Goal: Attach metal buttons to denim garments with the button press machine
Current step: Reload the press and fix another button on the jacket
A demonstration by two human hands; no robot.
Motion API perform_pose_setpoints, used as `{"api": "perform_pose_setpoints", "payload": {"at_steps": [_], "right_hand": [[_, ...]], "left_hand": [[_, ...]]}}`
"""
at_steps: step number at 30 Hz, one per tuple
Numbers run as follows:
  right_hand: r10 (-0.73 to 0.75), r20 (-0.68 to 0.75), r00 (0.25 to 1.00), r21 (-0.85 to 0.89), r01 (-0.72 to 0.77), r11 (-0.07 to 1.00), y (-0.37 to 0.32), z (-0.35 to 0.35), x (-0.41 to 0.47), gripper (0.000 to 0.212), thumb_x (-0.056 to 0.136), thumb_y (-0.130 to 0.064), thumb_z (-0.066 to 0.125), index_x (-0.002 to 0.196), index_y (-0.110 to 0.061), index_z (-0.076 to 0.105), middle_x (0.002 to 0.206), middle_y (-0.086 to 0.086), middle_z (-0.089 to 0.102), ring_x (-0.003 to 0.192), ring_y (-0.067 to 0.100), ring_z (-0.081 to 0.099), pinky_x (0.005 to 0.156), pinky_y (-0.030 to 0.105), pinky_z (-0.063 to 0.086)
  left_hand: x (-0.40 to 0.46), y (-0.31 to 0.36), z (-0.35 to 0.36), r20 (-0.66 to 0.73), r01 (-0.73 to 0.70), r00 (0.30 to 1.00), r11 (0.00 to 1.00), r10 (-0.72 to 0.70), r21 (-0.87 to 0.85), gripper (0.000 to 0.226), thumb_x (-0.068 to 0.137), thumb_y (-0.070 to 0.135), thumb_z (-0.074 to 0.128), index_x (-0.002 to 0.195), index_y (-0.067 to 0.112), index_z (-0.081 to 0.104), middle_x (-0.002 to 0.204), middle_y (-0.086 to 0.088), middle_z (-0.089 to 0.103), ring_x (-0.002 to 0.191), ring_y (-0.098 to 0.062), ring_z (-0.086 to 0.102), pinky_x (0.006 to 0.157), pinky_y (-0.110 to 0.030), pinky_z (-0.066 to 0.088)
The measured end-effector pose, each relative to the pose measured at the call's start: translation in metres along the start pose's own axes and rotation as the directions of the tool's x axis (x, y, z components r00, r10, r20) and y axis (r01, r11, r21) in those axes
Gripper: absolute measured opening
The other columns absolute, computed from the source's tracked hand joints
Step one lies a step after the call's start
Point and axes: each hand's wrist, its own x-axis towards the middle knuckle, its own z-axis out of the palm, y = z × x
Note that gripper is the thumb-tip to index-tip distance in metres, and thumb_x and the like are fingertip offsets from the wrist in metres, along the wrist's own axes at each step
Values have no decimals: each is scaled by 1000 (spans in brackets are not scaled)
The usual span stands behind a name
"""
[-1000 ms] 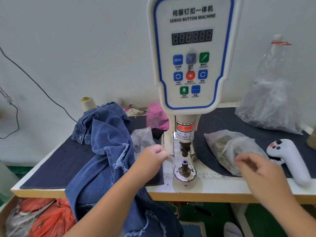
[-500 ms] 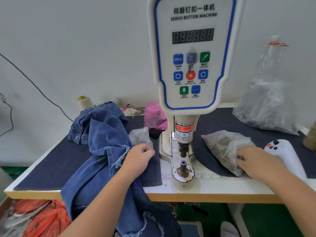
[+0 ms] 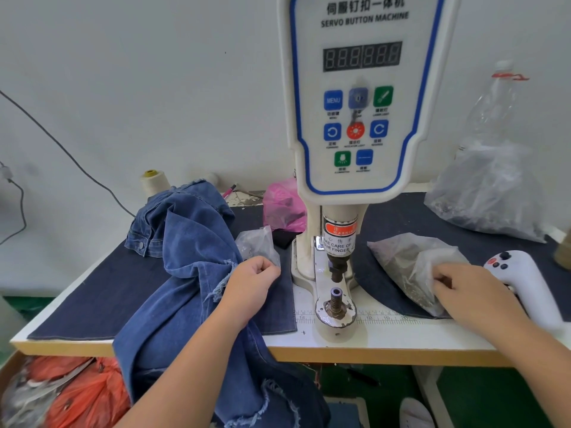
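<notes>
A white table (image 3: 386,338) against a pale wall carries dark cloth mats, with the button press machine (image 3: 358,118) standing at centre frame. A denim garment (image 3: 191,273) lies heaped at centre left and spills over the front edge. The left hand (image 3: 250,285) rests on it, fingers curled into a loose fist; whether it pinches anything cannot be told. At right, the right hand (image 3: 472,295) pinches a clear bag of buttons (image 3: 408,264), beside a white handheld controller (image 3: 525,279). A bigger bag (image 3: 491,193) sits upper right

Blue denim garment (image 3: 191,273), white blue-trimmed button machine (image 3: 364,97).
</notes>
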Motion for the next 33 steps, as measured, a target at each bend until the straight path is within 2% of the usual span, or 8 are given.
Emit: {"api": "perform_pose_setpoints", "payload": {"at_steps": [4,7,10,12,18,23,27,33], "right_hand": [[-5,-201,980,101,25,995,-6,-4,-8,24,95,-23,53,72,-25,59,70,-8,60,67,10,54,55,31,41],[68,-274,959,392,47,919,-21,-7,-20,24,91,-23,59,68,-24,61,60,-7,59,61,11,54,53,29,36],[157,-30,987,740,-84,667,-44,-2,-35,27,91,-19,64,65,-19,66,52,-4,58,47,11,52,54,30,43],[136,155,979,835,-203,511,-62,7,-45,24,91,-16,63,68,-14,70,54,0,59,46,12,52,53,33,46],[96,322,942,886,-335,321,-108,27,-53,30,95,-9,58,66,-7,67,54,6,55,45,16,48,47,29,45],[138,369,919,871,-394,295,-123,23,-50,23,96,-13,59,78,-7,71,55,5,59,47,17,51,50,31,45],[151,400,904,884,-424,197,-130,20,-48,19,97,-8,57,85,-3,70,58,6,58,48,16,49,45,29,45],[188,425,886,876,-454,162,-134,17,-46,14,96,-5,58,88,-4,69,61,8,58,46,15,48,43,27,43]], "left_hand": [[0,-1,0,0,-3,1000,1000,3,-2,28,91,22,59,65,19,52,52,10,42,47,-5,35,49,-24,34],[0,-1,1,-3,-5,1000,1000,5,10,29,91,22,59,63,20,52,51,10,43,45,-4,36,48,-23,34],[-1,-1,2,-6,-4,1000,1000,4,19,28,91,22,59,64,21,53,50,11,43,44,-3,36,48,-22,35],[-1,-1,2,-5,-2,1000,1000,3,19,27,91,22,59,65,21,54,50,12,43,43,-2,36,48,-22,35],[-4,-1,0,10,-23,1000,1000,23,9,26,92,22,59,66,19,55,52,12,44,47,-4,37,52,-24,35],[-5,-1,0,7,-34,999,999,34,5,25,91,23,60,67,20,56,52,13,45,49,-5,38,54,-26,36],[-5,-1,0,8,-33,999,999,33,-6,29,90,22,59,62,25,54,50,14,44,49,-5,37,53,-27,34],[-6,-3,-1,21,-50,999,999,50,21,21,91,23,59,71,18,59,52,14,46,48,-3,39,54,-26,37]]}}
